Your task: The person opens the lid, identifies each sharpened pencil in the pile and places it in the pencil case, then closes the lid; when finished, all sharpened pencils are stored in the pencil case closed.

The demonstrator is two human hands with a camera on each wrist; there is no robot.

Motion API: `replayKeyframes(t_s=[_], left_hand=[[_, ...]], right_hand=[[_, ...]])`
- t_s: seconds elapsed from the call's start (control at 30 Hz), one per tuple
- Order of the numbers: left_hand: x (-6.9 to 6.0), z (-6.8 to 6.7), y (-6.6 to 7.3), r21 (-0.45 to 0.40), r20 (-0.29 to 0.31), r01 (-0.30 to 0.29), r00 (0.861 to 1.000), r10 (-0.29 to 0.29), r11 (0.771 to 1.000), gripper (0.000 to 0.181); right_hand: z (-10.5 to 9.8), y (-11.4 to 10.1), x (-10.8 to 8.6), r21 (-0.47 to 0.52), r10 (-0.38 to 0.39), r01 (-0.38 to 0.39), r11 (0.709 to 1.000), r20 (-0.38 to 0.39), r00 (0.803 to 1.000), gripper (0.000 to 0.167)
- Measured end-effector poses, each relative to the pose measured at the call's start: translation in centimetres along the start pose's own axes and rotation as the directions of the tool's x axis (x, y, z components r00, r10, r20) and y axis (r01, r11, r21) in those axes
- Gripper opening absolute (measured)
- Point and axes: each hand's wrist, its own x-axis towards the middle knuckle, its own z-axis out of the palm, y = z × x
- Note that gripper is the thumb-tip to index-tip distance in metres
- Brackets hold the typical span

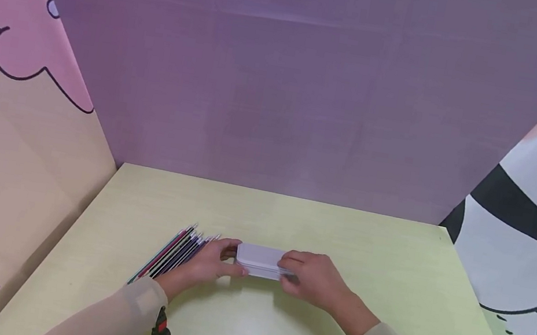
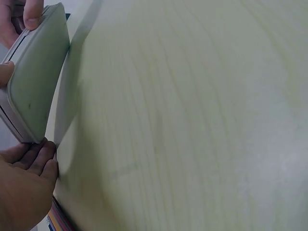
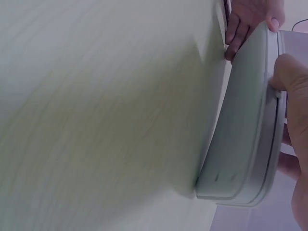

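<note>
A pale lavender-white case (image 1: 259, 256) with rounded corners is held between both hands near the middle of the table, its lid closed except for a thin seam line along the side. The left hand (image 1: 214, 261) grips its left end, thumb at the front edge and fingers behind. At the right end, the right hand (image 1: 316, 280) pinches it with thumb and fingers. In the left wrist view the case (image 2: 41, 72) shows its broad underside, with the left hand (image 2: 24, 187) at its lower end. The right wrist view shows the case (image 3: 240, 125) tilted off the table, the right hand (image 3: 296, 110) on its seam side.
A bundle of pencils or thin pens (image 1: 173, 252) lies slantwise on the table (image 1: 366, 247), left of the case and partly behind the left hand. A purple wall (image 1: 283, 105) stands behind the table, with printed panels at both sides.
</note>
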Motion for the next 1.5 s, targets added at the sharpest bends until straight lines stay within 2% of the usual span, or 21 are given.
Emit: replayKeyframes(t_s=[0.07,0.17,0.33,0.43,0.67,0.9,1.03,1.17,1.3,1.5], left_hand=[[0.1,0.0,0.1,-0.002,0.001,0.001,1.0,-0.001,1.0,0.085],[0.2,-0.1,0.0,-0.019,0.005,-0.005,1.0,0.005,1.0,0.085],[0.1,-0.3,-0.3,-0.053,0.032,-0.017,0.999,0.018,0.998,0.087],[0.0,-0.5,-0.4,-0.054,0.051,-0.033,0.998,0.036,0.998,0.088],[-0.3,-0.5,-0.4,-0.089,0.062,-0.018,0.998,0.024,0.996,0.086],[-0.2,-0.7,-0.3,-0.116,0.073,-0.021,0.997,0.029,0.993,0.084],[-0.2,-0.8,-0.2,-0.129,0.076,-0.014,0.997,0.024,0.992,0.084],[-0.1,-0.9,0.0,-0.138,0.071,-0.007,0.997,0.017,0.99,0.085],[0.0,-1.1,0.1,-0.142,0.072,-0.003,0.997,0.014,0.99,0.084],[0.2,-1.0,-0.4,-0.147,0.092,-0.005,0.996,0.019,0.989,0.086]], right_hand=[[0.1,0.1,0.0,-0.008,-0.014,0.013,1.0,-0.03,0.999,0.02],[0.0,0.2,-0.2,0.02,0.004,-0.003,1.0,-0.017,1.0,0.02],[-0.5,0.4,-0.8,0.137,0.103,-0.115,0.984,0.088,0.991,0.021],[-0.9,0.8,-1.3,0.172,0.166,-0.185,0.968,0.118,0.979,0.022],[-2.0,2.0,-3.3,0.23,0.274,-0.283,0.931,0.072,0.959,0.018],[-3.2,3.2,-5.7,0.261,0.386,-0.387,0.884,0.057,0.921,0.017],[-3.6,3.7,-6.8,0.317,0.465,-0.467,0.826,0.088,0.881,0.019],[-3.4,4.0,-7.5,0.378,0.546,-0.555,0.741,0.141,0.826,0.02],[-2.7,4.1,-7.8,0.439,0.594,-0.602,0.667,0.175,0.785,0.019],[-2.0,4.0,-7.8,0.488,0.65,-0.643,0.59,0.185,0.737,0.016]])
